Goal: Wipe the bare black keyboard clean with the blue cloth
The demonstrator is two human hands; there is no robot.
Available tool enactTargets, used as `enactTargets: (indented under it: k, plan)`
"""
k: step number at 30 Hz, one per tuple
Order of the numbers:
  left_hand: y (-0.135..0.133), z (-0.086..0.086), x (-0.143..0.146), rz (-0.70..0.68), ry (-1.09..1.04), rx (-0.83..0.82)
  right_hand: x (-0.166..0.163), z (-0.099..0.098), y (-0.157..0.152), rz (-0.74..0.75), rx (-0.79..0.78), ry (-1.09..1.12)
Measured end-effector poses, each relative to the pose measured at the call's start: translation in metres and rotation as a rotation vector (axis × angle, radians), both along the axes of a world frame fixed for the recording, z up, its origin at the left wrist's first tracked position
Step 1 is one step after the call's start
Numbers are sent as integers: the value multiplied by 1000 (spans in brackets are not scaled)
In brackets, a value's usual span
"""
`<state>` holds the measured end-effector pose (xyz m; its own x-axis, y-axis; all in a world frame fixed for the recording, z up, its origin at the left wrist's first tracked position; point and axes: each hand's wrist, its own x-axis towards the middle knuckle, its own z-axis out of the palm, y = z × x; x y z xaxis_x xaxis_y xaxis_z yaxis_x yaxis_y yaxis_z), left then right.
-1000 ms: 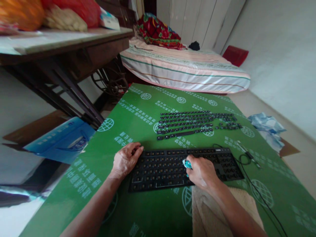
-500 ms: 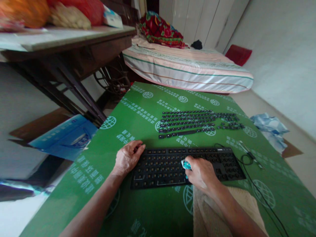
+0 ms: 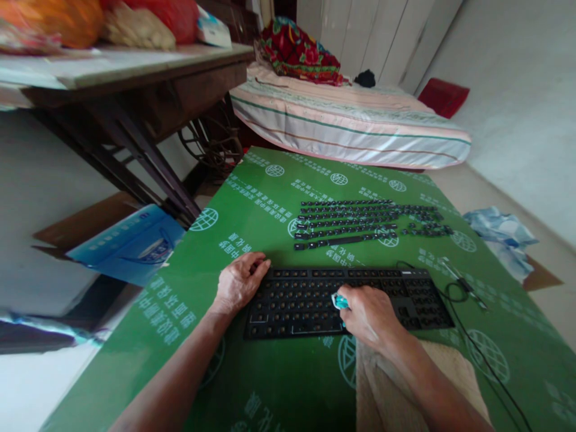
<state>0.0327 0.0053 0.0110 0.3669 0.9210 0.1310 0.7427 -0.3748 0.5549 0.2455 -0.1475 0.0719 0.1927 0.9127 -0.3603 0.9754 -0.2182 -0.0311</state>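
A black keyboard frame (image 3: 310, 300) with its keycaps removed lies on a green printed sheet (image 3: 252, 210). My left hand (image 3: 238, 285) grips the frame's left end, fingers curled over the top corner. My right hand (image 3: 369, 315) rests on the middle of the frame, closed around a small teal tool (image 3: 339, 301) whose tip touches the switches. The removed black keycaps (image 3: 360, 219) lie in neat rows on the sheet beyond the keyboard.
The keyboard's cable (image 3: 477, 342) trails off to the right, near a thin metal tool (image 3: 463, 282). A beige towel (image 3: 450, 372) lies under my right forearm. A dark wooden table (image 3: 135, 90) stands at left, a mattress (image 3: 351, 126) behind, a blue box (image 3: 130, 243) on the floor.
The view has drifted slightly, so everything sits a little further right. My hands keep their places on the keyboard; the teal tool stays at about the same spot.
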Motion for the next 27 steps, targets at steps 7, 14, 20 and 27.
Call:
enactTargets:
  k: [7, 14, 20, 27]
  plan:
    - [-1, 0, 0, -11, -6, 3, -14, 5, 10, 65, -4, 12]
    - [-1, -1, 0, -16, -9, 5, -29, 5, 16, 132, -5, 57]
    - [-2, 0, 0, -18, -11, 8, -27, 4, 15, 122, -1, 60]
    - [-3, -1, 0, -28, -16, 16, -41, 8, 20, 141, 24, 73]
